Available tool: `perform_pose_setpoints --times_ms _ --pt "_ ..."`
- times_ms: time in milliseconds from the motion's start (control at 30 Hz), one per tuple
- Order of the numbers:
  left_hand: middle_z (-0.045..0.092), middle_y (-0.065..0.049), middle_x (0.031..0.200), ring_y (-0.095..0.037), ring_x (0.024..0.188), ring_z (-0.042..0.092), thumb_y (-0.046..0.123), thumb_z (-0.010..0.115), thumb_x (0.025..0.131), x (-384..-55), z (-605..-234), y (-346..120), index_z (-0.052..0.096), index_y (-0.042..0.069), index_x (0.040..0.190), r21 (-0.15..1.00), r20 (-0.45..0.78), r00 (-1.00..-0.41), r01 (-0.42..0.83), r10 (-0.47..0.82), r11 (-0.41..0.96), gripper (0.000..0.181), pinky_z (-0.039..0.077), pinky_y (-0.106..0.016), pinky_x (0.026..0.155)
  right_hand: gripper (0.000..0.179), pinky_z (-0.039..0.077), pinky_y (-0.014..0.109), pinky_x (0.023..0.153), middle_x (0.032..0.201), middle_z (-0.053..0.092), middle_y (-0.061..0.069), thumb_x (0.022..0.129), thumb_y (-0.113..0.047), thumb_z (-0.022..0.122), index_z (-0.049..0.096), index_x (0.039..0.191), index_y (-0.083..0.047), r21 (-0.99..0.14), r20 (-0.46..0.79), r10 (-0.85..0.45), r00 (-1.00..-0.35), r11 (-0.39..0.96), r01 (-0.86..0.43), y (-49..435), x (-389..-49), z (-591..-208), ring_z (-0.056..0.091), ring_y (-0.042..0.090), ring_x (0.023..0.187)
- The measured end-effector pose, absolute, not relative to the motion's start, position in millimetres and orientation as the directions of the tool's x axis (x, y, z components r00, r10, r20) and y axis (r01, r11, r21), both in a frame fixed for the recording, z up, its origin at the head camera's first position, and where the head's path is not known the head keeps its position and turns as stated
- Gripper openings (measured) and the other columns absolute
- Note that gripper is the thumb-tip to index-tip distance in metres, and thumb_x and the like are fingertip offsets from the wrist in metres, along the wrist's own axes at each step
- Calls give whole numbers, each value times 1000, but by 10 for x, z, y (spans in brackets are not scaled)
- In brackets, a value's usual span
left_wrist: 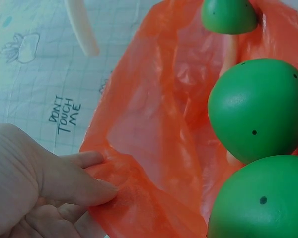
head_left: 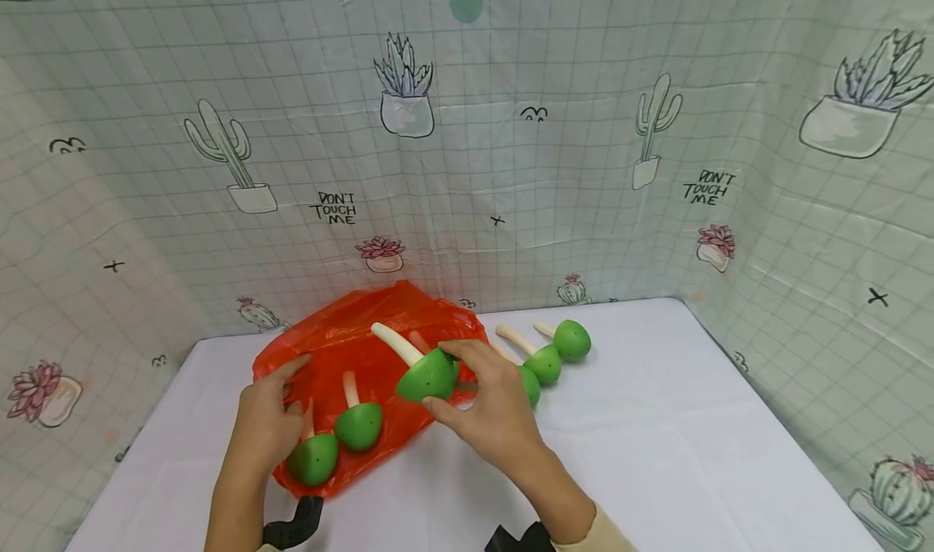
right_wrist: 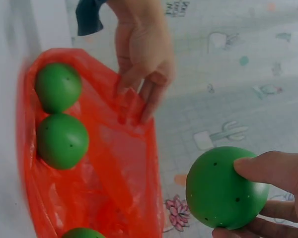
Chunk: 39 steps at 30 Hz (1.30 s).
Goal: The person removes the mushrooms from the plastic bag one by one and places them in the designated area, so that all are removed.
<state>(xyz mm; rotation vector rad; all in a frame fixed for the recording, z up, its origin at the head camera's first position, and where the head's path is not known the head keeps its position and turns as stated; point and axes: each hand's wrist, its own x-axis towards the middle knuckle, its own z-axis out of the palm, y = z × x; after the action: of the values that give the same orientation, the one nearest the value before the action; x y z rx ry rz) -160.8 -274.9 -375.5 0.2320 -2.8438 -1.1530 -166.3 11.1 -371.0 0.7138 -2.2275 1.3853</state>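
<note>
My right hand (head_left: 499, 410) grips a toy mushroom (head_left: 429, 375) by its green, black-dotted cap, raised above a red plastic bag (head_left: 332, 365). Its pale stem points up and to the left. With thumb and fingers, my left hand (left_wrist: 44, 183) pinches the bag's edge at the left side. Inside the bag lie two green mushrooms (head_left: 314, 459) (head_left: 359, 426), caps toward me. A third one in the bag (right_wrist: 83, 233) is mostly hidden in the head view behind the held mushroom.
Right of the bag, several more green mushrooms (head_left: 543, 364) lie in a slanting row on the white table (head_left: 657, 455); the nearest is partly covered by my right hand. A grid-patterned cloth (head_left: 467, 171) with cactus drawings hangs behind and at both sides.
</note>
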Motion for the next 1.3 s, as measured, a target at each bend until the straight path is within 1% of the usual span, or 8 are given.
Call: perform_pose_setpoints --times_ms 167,367,500,667,1033,1100,1233,1300 --pt "46 -36 150 -55 133 50 -14 55 92 -1609 -3751 -2756 43 0 158 694 0 -986 -120 -167 710 69 50 -61 102 60 65 34 75 119 71 6 74 -1 94 70 129 -1 -742 577 -160 -801 306 -596 248 -1699 -3637 69 20 106" --pt "46 -36 149 -55 133 49 -13 55 92 -1606 -3762 -2754 43 1 158 692 -7 -986 -125 -167 711 69 49 -61 102 60 65 37 78 126 71 10 76 -1 93 68 131 2 -742 604 -89 -792 300 -599 515 -1810 -3591 68 27 116" --pt "46 -37 149 -55 132 50 -13 56 93 -1604 -3768 -2755 43 0 158 689 -2 -987 -119 -163 715 68 49 -62 102 60 64 36 79 125 70 14 77 0 92 67 131 4 -730 620 -18 -785 354 -585 723 -1948 -3622 68 29 116" --pt "47 -37 148 -55 131 51 -13 57 92 -1604 -3769 -2751 43 -1 158 689 7 -988 -108 -156 717 68 49 -62 102 62 64 38 79 123 70 18 75 2 93 67 132 6 -728 615 84 -784 443 -523 977 -2125 -3717 68 33 115" --pt "48 -37 147 -55 130 51 -13 57 92 -1611 -3772 -2743 42 -1 158 686 5 -988 -110 -155 720 68 50 -62 101 60 61 38 85 131 66 27 82 4 87 62 136 11 -789 519 224 -825 498 -361 1434 -2361 -3905 65 41 123" --pt "48 -37 147 -55 130 51 -13 57 93 -1614 -3772 -2741 42 -1 158 689 4 -988 -110 -154 717 68 50 -61 101 59 60 36 86 132 66 27 84 2 86 61 137 10 -797 499 246 -831 507 -328 1511 -2388 -3930 65 41 124" --pt "48 -37 148 -55 131 51 -13 58 93 -1619 -3771 -2737 41 0 159 694 2 -988 -108 -152 711 69 50 -61 100 57 59 24 83 133 66 27 86 -2 85 62 138 8 -813 451 290 -844 523 -254 1656 -2438 -3987 65 41 123" --pt "48 -36 148 -54 131 51 -14 58 93 -1620 -3772 -2736 41 0 159 697 2 -989 -106 -150 710 69 50 -61 101 57 60 25 83 133 67 26 87 -5 85 63 138 7 -816 426 312 -849 537 -213 1720 -2466 -4022 66 41 123"
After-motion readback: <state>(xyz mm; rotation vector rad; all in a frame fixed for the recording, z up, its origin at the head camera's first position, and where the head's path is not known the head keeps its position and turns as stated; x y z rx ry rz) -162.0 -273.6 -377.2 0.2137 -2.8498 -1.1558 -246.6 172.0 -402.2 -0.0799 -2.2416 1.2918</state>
